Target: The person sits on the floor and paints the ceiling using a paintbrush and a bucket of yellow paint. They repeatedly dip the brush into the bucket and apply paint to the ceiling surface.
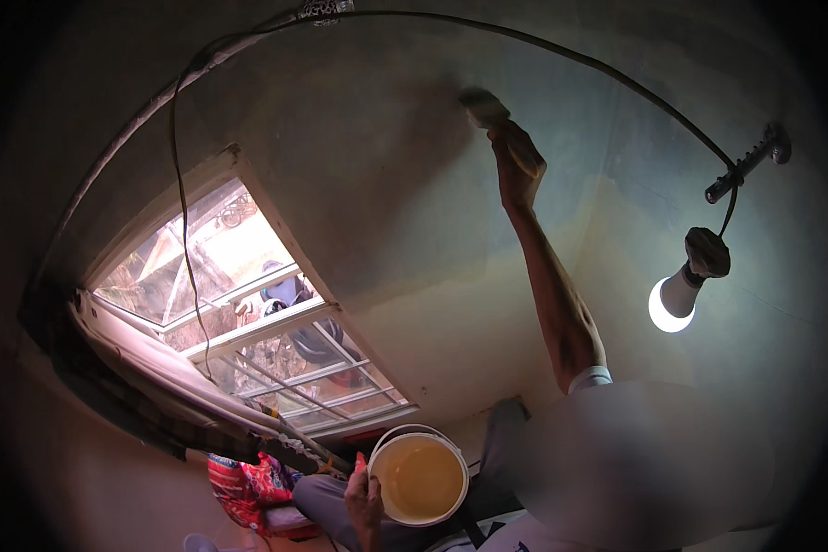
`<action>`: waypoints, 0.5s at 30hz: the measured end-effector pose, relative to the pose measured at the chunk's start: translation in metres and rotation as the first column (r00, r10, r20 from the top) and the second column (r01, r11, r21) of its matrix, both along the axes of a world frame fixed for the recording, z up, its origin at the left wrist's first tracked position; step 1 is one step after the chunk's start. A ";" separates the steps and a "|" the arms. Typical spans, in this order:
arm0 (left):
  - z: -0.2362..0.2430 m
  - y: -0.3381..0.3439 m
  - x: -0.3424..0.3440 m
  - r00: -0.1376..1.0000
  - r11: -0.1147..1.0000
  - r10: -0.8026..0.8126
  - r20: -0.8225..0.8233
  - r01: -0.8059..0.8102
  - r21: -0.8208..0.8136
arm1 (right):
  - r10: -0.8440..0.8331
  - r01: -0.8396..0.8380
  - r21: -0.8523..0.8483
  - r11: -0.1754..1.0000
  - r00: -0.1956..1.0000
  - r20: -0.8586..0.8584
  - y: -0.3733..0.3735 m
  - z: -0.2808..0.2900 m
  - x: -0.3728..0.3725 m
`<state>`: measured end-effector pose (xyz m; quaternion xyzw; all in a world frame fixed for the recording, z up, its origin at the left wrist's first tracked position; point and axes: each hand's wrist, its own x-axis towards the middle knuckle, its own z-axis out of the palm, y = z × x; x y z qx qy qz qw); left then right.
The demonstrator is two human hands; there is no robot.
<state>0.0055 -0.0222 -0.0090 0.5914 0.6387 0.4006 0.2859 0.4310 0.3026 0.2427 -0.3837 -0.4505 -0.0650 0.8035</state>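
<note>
My right arm reaches up along the wall, and my right hand [520,161] is closed around the handle of a wide paint brush [484,108]. Its dark bristles press near or against the upper wall, beside a darker, wet-looking patch; the bristles are slightly blurred. Down in front of me, my left hand [365,497] grips the rim of a white bucket [465,501]. The bucket is tilted so its inside shows, with a yellowish-tan liquid [421,477] in it. The bucket's thin handle arcs over its far side.
A lit bulb [673,302] hangs from a cable [561,48] at the right, by a wall bracket [750,164]. At the left is a white-framed window [248,331] with a bunched curtain [147,363]; a person [285,290] shows outside. Red patterned cloth [248,492] lies below.
</note>
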 end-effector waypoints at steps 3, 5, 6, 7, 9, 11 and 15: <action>-0.002 -0.009 -0.012 0.997 0.999 0.047 -0.069 -0.047 0.007 | 0.101 -0.104 -0.035 0.994 0.991 -0.093 0.003 -0.060 -0.026; -0.005 -0.004 -0.006 0.996 1.000 0.001 -0.086 0.000 0.012 | 0.058 -0.066 -0.093 0.993 0.995 -0.087 -0.016 -0.080 -0.010; -0.005 -0.003 -0.005 0.995 1.000 -0.003 -0.104 0.004 0.015 | 0.053 -0.066 -0.123 0.990 0.993 -0.108 -0.020 -0.090 -0.011; -0.005 -0.004 -0.006 0.996 1.000 -0.002 -0.087 0.002 -0.001 | 0.048 -0.068 -0.153 0.986 0.990 -0.130 -0.023 -0.099 -0.013; 0.000 -0.002 -0.002 0.999 1.000 -0.004 -0.049 0.002 -0.030 | 0.045 -0.059 -0.119 0.991 0.992 -0.122 -0.020 -0.125 -0.008; 0.009 -0.005 0.001 0.998 0.999 0.016 -0.053 -0.018 -0.040 | 0.070 -0.089 -0.143 0.986 0.989 -0.132 -0.022 -0.141 -0.011; 0.008 -0.006 -0.001 0.996 0.999 0.014 -0.089 -0.016 -0.029 | 0.078 -0.098 -0.136 0.986 0.986 -0.145 -0.021 -0.167 -0.017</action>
